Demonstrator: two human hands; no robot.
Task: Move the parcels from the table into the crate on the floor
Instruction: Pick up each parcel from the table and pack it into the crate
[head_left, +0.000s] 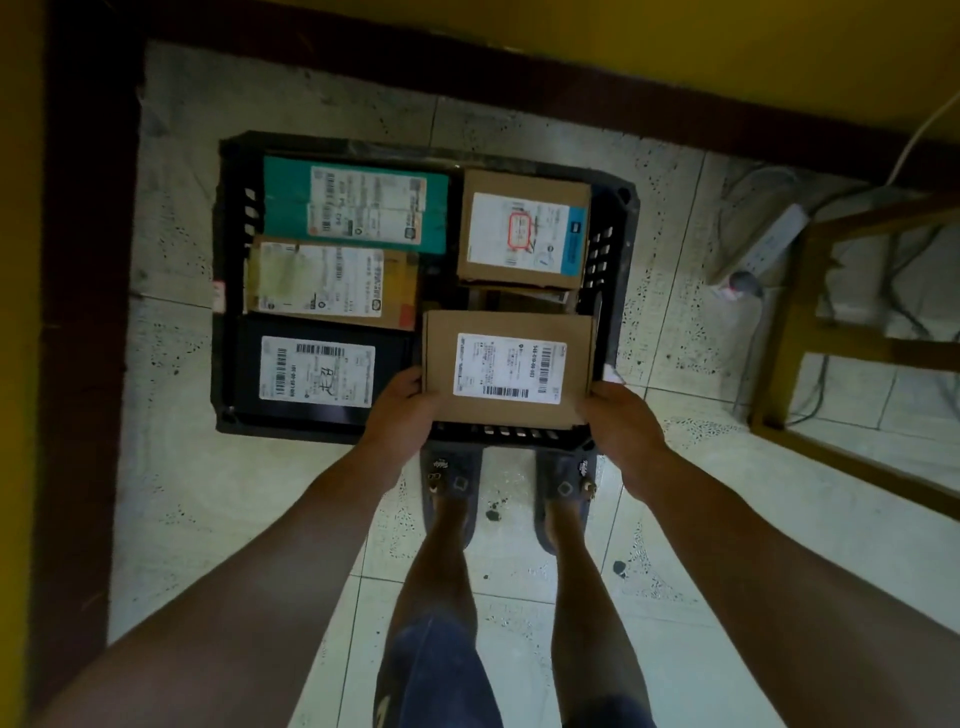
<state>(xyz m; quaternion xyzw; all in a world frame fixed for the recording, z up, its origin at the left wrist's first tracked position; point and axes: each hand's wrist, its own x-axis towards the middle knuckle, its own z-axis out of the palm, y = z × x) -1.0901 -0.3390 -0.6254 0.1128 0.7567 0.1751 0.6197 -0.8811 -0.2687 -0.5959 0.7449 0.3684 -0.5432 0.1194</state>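
Floor: pale speckled tiled floor (208, 493) fills the middle of the frame.
Crate: black slotted plastic crate (228, 260) sits on the floor at upper centre.
Parcels inside: teal flat parcel (356, 202) at the crate's upper left, tan taped parcel (332, 280) just below it, black flat parcel (317, 371) at lower left, square brown cardboard box (524, 228) at upper right; white labels face up.
Held parcel: brown cardboard box with a barcode label (509, 369) is over the crate's lower right; possibly not resting yet.
Hands: left hand (400, 410) grips its left edge, right hand (621, 421) its right corner.
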